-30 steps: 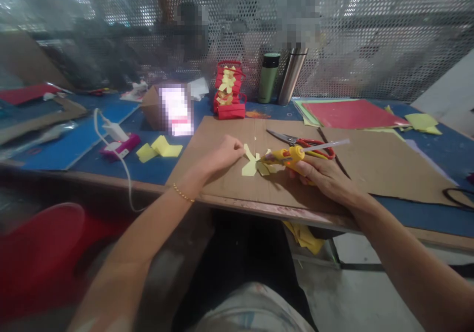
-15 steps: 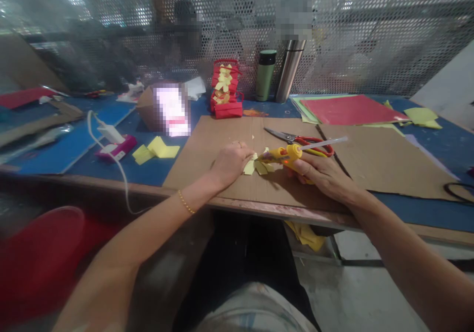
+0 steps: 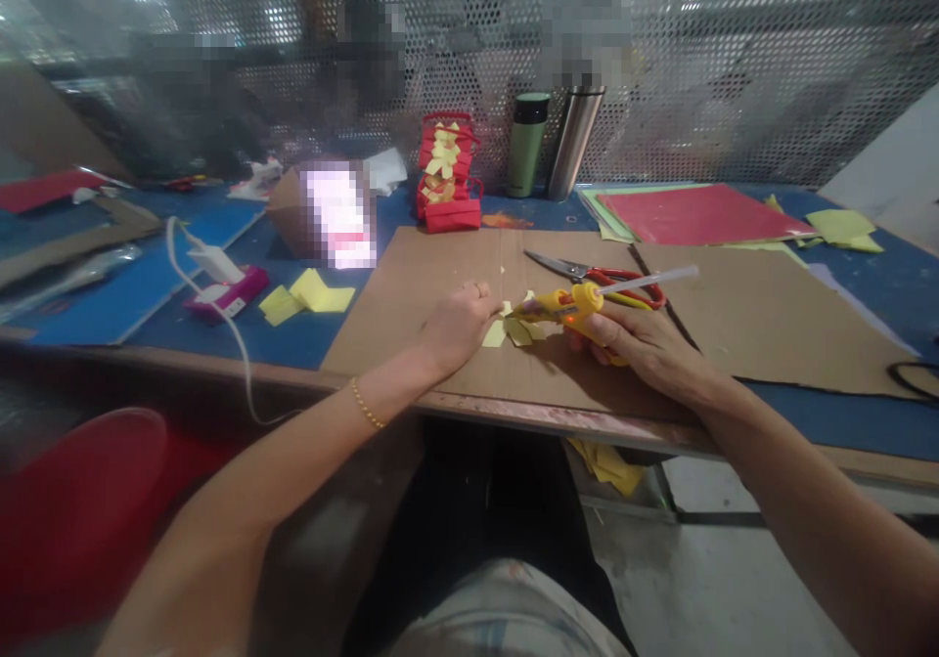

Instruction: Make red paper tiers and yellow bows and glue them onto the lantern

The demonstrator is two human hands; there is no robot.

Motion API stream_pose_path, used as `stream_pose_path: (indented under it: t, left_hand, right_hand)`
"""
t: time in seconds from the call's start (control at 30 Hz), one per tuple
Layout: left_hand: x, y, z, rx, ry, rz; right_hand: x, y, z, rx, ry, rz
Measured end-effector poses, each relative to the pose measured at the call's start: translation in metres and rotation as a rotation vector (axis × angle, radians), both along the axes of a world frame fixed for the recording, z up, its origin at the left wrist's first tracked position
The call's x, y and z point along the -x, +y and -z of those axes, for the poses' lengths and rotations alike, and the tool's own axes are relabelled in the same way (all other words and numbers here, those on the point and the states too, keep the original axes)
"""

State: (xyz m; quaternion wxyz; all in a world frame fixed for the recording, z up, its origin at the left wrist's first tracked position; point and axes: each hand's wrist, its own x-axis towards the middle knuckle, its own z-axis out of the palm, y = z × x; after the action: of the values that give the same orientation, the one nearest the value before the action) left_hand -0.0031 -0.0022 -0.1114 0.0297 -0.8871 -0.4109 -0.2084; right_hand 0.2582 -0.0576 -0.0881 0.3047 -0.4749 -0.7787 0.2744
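Right hand [image 3: 637, 344] wrapped round glue gun [image 3: 587, 307]; left hand [image 3: 462, 325] curled, touching yellow paper [image 3: 494, 334]

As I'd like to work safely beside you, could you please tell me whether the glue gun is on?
Apparently on: a small orange light glows on the yellow glue gun held in the right hand.

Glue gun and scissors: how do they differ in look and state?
The glue gun is held in the right hand; the scissors lie on the cardboard.
The glue gun is mainly yellow, with a clear stick behind; the scissors have metal blades and red on their handles.
Both point leftward in the picture.
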Motion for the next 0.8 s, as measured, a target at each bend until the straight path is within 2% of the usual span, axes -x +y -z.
stream_pose_path:
  t: [0.27, 0.57, 0.8]
  left_hand:
    - [0.002, -0.0009, 0.0005, -0.054, 0.015, 0.032]
    - [0.0018, -0.007, -0.0048, 0.008, 0.02, 0.023]
    - [0.0025, -0.0015, -0.0002, 0.015, -0.009, 0.026]
  right_hand:
    - [0.0004, -0.0012, 0.0001, -0.017, 0.008, 0.03]
    - [-0.0003, -0.0023, 0.0002, -0.015, 0.028, 0.044]
    - [-0.0018, -0.0042, 0.0001, -0.035, 0.048, 0.079]
